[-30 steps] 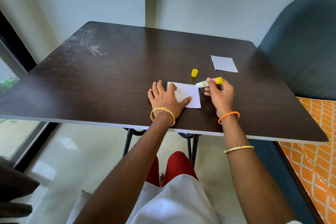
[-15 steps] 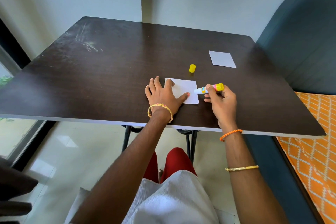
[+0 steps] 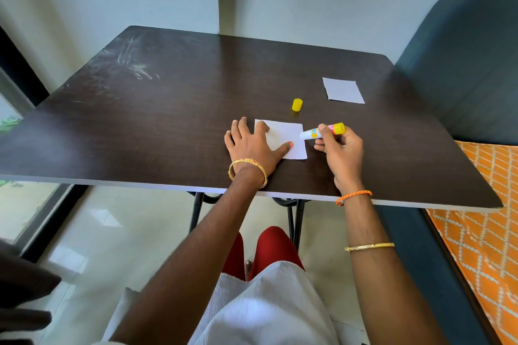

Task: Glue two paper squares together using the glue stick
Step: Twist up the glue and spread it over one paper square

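A white paper square (image 3: 286, 136) lies flat near the front of the dark table (image 3: 173, 109). My left hand (image 3: 252, 145) presses on its left side, fingers spread, thumb and forefinger on the sheet. My right hand (image 3: 340, 148) grips an uncapped glue stick (image 3: 322, 131) with a yellow base, held nearly level, its white tip at the paper's right edge. The yellow cap (image 3: 297, 104) stands just beyond the paper. A second paper square (image 3: 343, 90) lies farther back to the right.
A dark blue-green chair back (image 3: 459, 59) rises at the table's right side. An orange patterned cushion (image 3: 482, 218) sits below it. Walls stand close behind the table. A glass door is at the left.
The glue stick tip has stayed along the paper's right edge, and my right hand has drawn back toward me from beside the paper. My left hand keeps holding the sheet down.
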